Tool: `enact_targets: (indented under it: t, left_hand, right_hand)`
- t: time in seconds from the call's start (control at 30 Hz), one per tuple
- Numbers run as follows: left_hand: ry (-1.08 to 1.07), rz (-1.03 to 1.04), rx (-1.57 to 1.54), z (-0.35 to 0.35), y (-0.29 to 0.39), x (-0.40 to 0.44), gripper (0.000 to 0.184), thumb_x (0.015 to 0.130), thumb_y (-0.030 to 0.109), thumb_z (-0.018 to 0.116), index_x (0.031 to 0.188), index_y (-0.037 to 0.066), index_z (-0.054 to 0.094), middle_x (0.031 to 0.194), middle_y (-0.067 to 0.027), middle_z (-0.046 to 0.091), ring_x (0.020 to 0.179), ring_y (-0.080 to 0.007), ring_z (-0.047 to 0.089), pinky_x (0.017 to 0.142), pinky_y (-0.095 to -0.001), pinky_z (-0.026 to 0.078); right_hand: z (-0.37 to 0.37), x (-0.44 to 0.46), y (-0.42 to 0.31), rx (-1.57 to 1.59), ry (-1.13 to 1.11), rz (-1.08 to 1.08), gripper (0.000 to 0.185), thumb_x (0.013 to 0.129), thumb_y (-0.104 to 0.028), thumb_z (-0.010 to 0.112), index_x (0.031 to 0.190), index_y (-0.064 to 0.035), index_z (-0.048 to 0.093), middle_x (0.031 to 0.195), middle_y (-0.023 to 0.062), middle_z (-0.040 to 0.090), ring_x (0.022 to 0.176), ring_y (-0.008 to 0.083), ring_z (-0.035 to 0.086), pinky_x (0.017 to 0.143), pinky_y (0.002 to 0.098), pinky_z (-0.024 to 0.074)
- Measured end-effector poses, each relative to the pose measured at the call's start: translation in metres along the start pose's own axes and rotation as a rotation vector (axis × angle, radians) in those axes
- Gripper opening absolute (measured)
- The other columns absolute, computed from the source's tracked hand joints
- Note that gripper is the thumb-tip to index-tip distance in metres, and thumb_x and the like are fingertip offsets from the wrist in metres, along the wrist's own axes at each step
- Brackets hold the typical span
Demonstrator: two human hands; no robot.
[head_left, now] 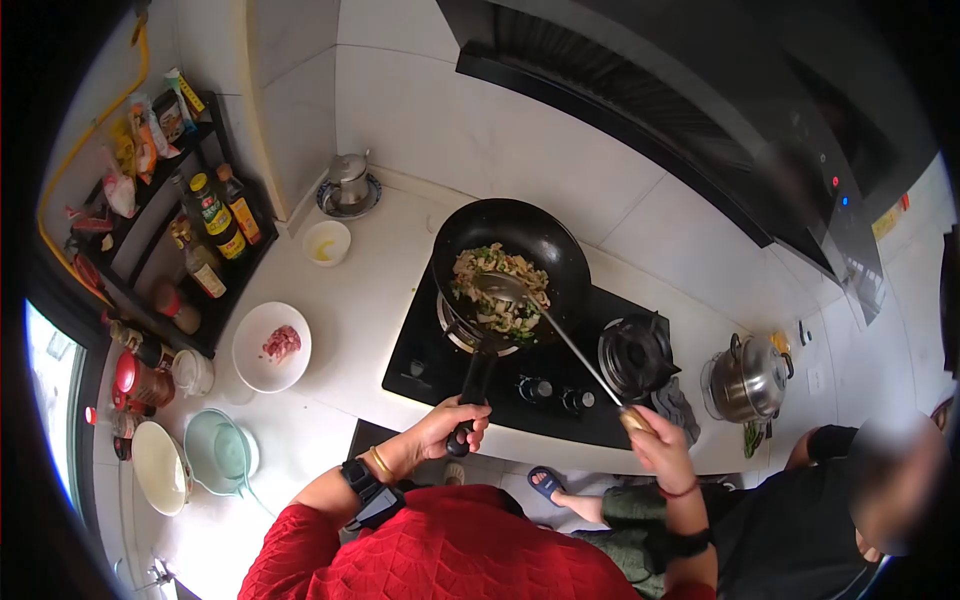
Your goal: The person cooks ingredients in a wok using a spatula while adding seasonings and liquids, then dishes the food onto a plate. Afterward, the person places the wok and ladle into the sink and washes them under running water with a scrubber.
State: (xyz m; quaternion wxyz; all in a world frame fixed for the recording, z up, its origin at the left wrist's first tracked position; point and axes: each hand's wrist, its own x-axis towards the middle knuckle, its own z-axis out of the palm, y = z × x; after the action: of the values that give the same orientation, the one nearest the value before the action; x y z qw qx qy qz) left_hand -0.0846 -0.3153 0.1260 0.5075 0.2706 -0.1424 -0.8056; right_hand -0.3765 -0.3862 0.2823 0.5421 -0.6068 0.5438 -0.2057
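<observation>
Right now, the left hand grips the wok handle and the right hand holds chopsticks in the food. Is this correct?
Not quite: the head view shows the right hand holding a metal ladle in the food, not chopsticks. The left hand does grip the wok handle.

One wide head-worn view looks forward and steeply down, from close above, at the wok (pixel 555 235), stove (pixel 418 350) and counter (pixel 345 320).

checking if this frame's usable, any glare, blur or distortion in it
Head view: the window is nearly white, the counter at lower left washed out; head view: fisheye framing, rounded by black corners; head view: a soft blur hides a bystander's head; head view: the food in the wok looks fairly clear.
</observation>
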Motion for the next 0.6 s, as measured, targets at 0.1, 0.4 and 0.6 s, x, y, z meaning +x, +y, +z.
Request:
enact_targets:
  t: [0.1, 0.4, 0.6]
  left_hand:
    - [0.008, -0.013, -0.02, -0.001, 0.0, -0.003, 0.016, 0.083, 0.019, 0.056, 0.077, 0.006, 0.048, 0.063, -0.0023, 0.048, 0.048, -0.0142, 0.051, 0.044, -0.0239, 0.043]
    - [0.012, -0.094, -0.012, 0.0, 0.008, -0.011, 0.034, 0.086, 0.025, 0.054, 0.112, 0.006, 0.042, 0.075, -0.0053, 0.056, 0.058, -0.0173, 0.056, 0.053, -0.0269, 0.047]
    - [-0.01, -0.057, -0.005, -0.001, 0.009, -0.021, 0.039, 0.091, 0.035, 0.045, 0.118, 0.009, 0.038, 0.092, -0.011, 0.059, 0.074, -0.022, 0.061, 0.066, -0.0334, 0.05]
  right_hand:
    - [-0.026, -0.029, -0.032, -0.144, 0.033, 0.0, 0.038, 0.079, -0.005, 0.054, 0.117, -0.0005, 0.051, 0.065, -0.0037, 0.049, 0.047, 0.0007, 0.038, 0.04, 0.0154, 0.0274]
    - [-0.014, -0.014, -0.023, -0.076, 0.02, 0.046, 0.038, 0.081, -0.008, 0.053, 0.117, 0.0005, 0.05, 0.063, 0.0013, 0.049, 0.04, 0.0025, 0.033, 0.036, 0.0172, 0.0248]
    - [0.006, 0.008, -0.005, 0.053, 0.042, 0.02, 0.038, 0.081, -0.011, 0.054, 0.118, 0.0006, 0.049, 0.06, 0.0027, 0.049, 0.04, 0.0034, 0.034, 0.035, 0.017, 0.0251]
